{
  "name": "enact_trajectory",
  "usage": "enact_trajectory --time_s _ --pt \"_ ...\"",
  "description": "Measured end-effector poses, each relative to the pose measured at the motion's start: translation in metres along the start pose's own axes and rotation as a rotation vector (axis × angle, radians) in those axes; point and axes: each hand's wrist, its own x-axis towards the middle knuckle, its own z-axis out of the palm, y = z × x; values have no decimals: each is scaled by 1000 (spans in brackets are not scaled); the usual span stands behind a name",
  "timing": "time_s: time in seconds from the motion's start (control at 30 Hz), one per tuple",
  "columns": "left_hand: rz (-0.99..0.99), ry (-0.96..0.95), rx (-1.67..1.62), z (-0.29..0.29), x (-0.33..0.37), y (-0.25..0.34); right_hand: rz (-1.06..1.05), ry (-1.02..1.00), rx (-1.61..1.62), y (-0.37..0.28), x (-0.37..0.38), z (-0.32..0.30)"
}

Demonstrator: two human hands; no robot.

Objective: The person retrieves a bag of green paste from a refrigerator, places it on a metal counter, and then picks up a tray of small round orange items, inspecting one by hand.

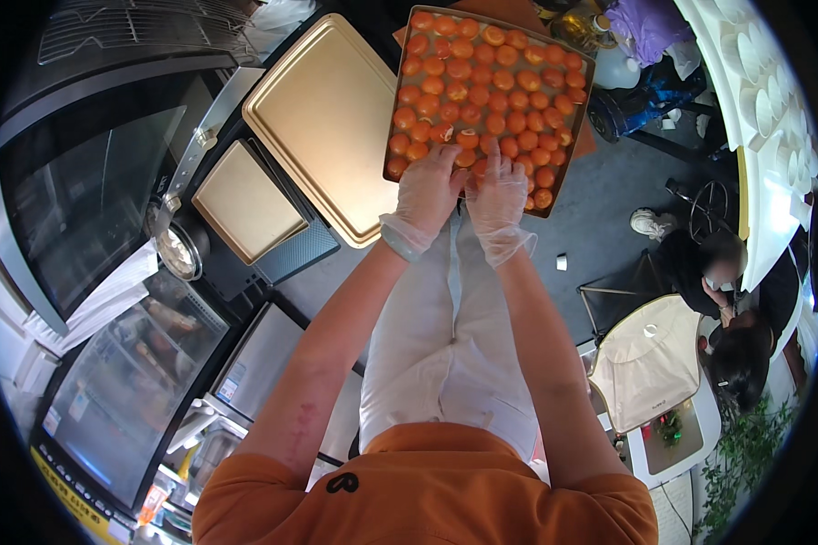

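Note:
A large baking tray [562, 186] lies in front of me, filled with rows of round orange egg yolks [495, 100]. Some of the yolks carry whitish bits. Both hands wear clear plastic gloves and meet over the tray's near edge. My left hand [427, 193] has its fingers bent and drawn together among the nearest yolks. Beside it, my right hand [500, 198] is curled the same way, fingertips among the yolks. What either hand pinches is hidden behind the fingers.
To the left are a large gold baking tray [327, 118], a smaller gold tray [248, 202], a metal bowl [180, 252] and an oven with a glass door [91, 182]. Two people sit at the right near a cream-covered cart [641, 363]. A white cup [562, 262] is on the floor.

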Motion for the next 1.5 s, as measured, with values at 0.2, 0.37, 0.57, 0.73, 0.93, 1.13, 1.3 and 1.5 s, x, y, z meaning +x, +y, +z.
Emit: enact_trajectory --time_s 0.2,0.37,0.57,0.73,0.93,1.13,1.3,1.5 --pt "9 18 -47 -3 -2 -1 35 230 160 20 -9 -18" --pt "56 -44 -40 6 -2 3 186 280 182 49 -19 -28" --pt "151 -64 20 21 4 13 209 194 120 51 -10 -19" --pt "206 -115 111 28 9 8 274 111 106 45 -3 -17" --pt "145 -142 101 38 12 10 240 264 146 48 -7 -1" --pt "72 -152 247 48 10 16 309 212 146 46 -11 -3" --pt "74 -139 168 48 12 14 374 218 184 44 -9 5" --pt "66 -119 130 43 11 18 350 265 299 43 -5 5"
